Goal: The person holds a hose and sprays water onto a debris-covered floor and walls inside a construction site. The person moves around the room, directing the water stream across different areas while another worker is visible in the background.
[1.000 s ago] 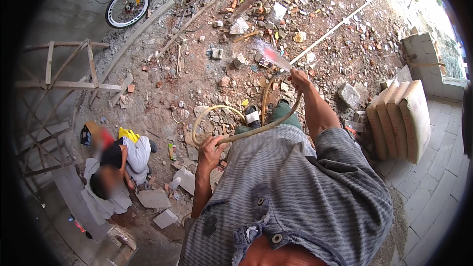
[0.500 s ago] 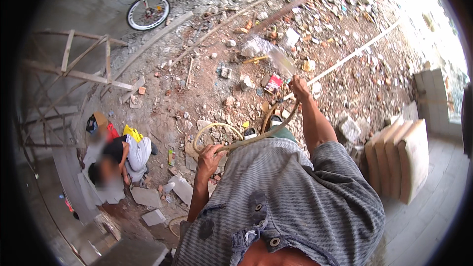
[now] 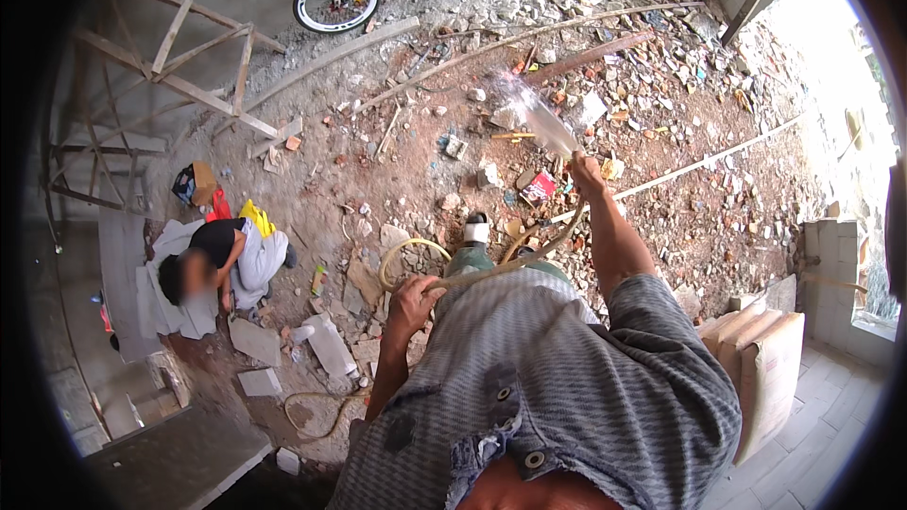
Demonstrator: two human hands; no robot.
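Note:
A yellowish hose (image 3: 480, 274) runs across my body, with a loop of it hanging beside my left hand (image 3: 413, 304). That hand is closed around the hose near my waist. Farther out to the right, my right hand (image 3: 588, 176) grips the hose end on an outstretched arm. A fan of water (image 3: 546, 121) sprays from the right hand away and leftward onto the rubble. My fingers cover the hose's mouth, so its tip is hidden.
Rubble (image 3: 652, 123) covers the ground ahead. A pale pole (image 3: 713, 161) and planks lie across it. To the left crouches a person (image 3: 231, 260) near a wooden frame (image 3: 179, 76). A bicycle (image 3: 340, 0) stands at the back; stacked sacks (image 3: 770, 378) stand right.
My view has shifted, and the scene sits lower and farther right at the top. One foot now shows farther forward. The water still sprays, and both hands keep their hold on the hose.

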